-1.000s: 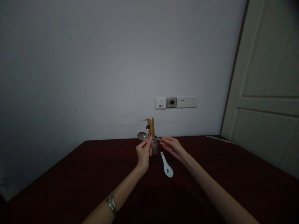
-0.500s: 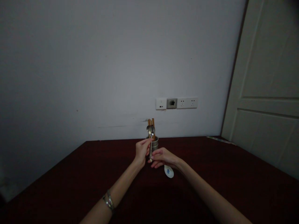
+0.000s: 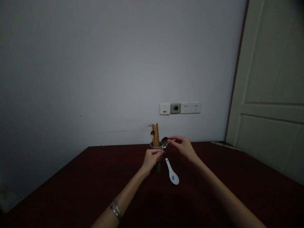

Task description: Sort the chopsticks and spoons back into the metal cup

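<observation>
My left hand (image 3: 151, 159) is closed round the lower handle of a metal spoon (image 3: 163, 143), which stands nearly upright with its bowl on top. My right hand (image 3: 182, 146) pinches the spoon's bowl end with its fingertips. Right behind the spoon stands a small metal cup (image 3: 155, 146) holding several wooden chopsticks (image 3: 155, 134) and another small spoon. A white ceramic spoon (image 3: 173, 172) with a blue mark lies flat on the dark red table (image 3: 71, 193), just right of my left hand.
A grey wall rises behind the table, with a row of sockets (image 3: 180, 108) above the cup. A pale door (image 3: 273, 95) stands at the right. A thin light strip (image 3: 222, 145) lies at the table's far right edge.
My right hand rose from the spoon's lower handle to its bowl end. The spoon shifted a little to the right, and the white spoon's handle is uncovered again.
</observation>
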The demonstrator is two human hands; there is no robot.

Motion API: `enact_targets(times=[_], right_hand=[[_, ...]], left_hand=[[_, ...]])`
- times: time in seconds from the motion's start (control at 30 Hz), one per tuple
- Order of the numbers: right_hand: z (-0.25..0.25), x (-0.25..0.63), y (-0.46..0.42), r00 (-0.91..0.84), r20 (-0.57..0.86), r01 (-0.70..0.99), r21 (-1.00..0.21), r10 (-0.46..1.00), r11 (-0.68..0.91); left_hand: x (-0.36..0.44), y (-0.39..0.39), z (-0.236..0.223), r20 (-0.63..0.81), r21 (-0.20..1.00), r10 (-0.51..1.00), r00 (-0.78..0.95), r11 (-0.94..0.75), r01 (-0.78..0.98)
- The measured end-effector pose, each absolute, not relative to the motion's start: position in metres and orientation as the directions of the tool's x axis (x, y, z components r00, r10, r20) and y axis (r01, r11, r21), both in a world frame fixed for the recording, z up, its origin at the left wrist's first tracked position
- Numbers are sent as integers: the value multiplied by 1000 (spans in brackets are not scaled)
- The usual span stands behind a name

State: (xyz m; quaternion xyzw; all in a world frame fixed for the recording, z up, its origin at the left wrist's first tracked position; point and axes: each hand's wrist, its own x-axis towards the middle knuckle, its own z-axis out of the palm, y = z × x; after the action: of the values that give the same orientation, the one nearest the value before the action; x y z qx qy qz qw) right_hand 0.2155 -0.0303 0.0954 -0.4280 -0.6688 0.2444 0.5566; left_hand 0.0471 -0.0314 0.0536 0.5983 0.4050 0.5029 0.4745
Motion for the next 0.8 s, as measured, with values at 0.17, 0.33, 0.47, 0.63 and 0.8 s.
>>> enact_targets(times=[0.17, 0.33, 0.47, 0.63, 0.8], right_hand=[[90, 214, -29, 26, 521, 288, -821, 853, 493], [86, 215, -26, 10, 491, 288, -835, 871, 468], [85, 217, -26, -2, 512, 331, -811, 859, 483], [101, 223, -16, 61, 560, 387, -776, 826, 498], [139, 216, 16, 104, 655, 410, -714, 748, 568]], left_hand=[[49, -30, 49, 216, 968, 950, 225, -239, 81], [49, -29, 46, 188, 968, 943, 275, -226, 112], [41, -24, 43, 137, 962, 915, 379, -215, 170], [14, -1, 29, 82, 952, 910, 406, -192, 239], [-16, 22, 1, -19, 929, 909, 416, -138, 344]])
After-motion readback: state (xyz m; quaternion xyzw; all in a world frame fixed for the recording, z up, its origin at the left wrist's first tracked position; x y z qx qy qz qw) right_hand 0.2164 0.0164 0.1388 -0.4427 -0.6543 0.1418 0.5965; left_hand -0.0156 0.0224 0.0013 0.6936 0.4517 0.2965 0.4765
